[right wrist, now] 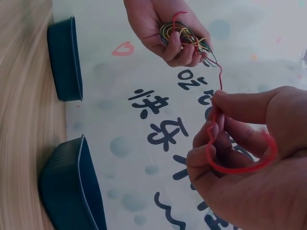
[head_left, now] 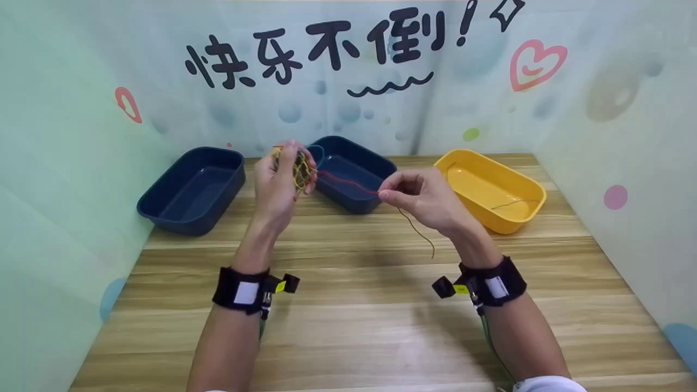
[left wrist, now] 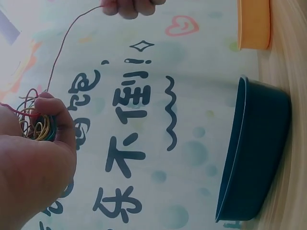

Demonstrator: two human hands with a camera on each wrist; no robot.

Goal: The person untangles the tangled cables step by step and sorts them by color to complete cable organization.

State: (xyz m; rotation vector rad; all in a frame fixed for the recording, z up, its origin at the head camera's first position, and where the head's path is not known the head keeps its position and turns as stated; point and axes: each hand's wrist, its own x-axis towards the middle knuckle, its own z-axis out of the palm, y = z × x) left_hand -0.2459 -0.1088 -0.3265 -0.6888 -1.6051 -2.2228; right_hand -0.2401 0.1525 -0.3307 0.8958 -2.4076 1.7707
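While the left hand grips a tangled bundle of coloured wires, upper left of centre in the head view, the right hand pinches one red wire between thumb and fingertip, right of centre. Left fingers curled round the bundle, thumb across it; red, yellow and dark green strands show. Red wire leads out of the bundle, spans the gap between the hands, slightly wavy. A thin loose wire end hangs below the right hand, over the wood; right wrist view gives a red end curving back across the palm.

Both hands raised above the worktop. Room: wood grain runs from beneath the hands down between the forearms to the lower edge of the frame.

Edges: middle navy bin lies behind the gap, its left end partly covered by left hand and bundle. Left navy bin at upper left, a strip of wood between the two. Yellow bin at upper right, lower left corner overlapped by the right wrist; thin wires inside. Printed backdrop closes off the far side, more fabric along left and right.
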